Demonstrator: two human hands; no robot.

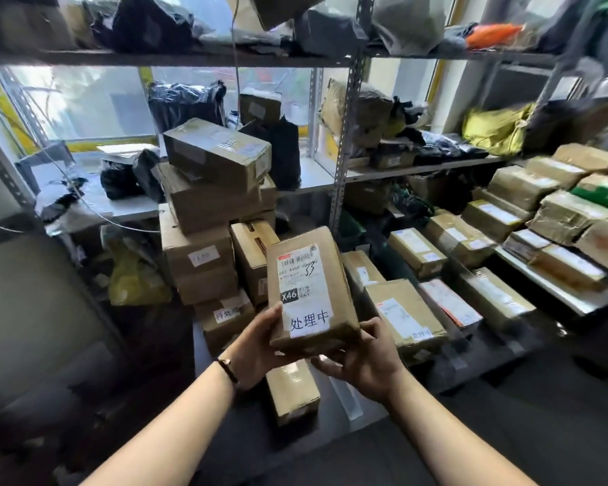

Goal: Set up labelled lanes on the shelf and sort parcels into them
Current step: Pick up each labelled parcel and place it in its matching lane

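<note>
A brown cardboard parcel (325, 275) is held up at the centre of the view, above the low shelf (337, 408). It carries a shipping label marked X46 and a white handwritten label (309, 322) at its near end. My left hand (257, 349) grips its near left corner, thumb on top. My right hand (365, 363) holds the near right corner from below. Under my hands another brown parcel (292, 391) lies on the shelf. To the right, several labelled parcels (406, 317) lie in rows on the same shelf.
A stack of brown boxes (208, 212) rises at the left of the shelf, by a yellow bag (134, 278). A grey perforated upright (344, 145) stands behind the parcel. More boxes (555, 219) fill the right-hand shelf. Black bags (186, 103) sit on upper shelves.
</note>
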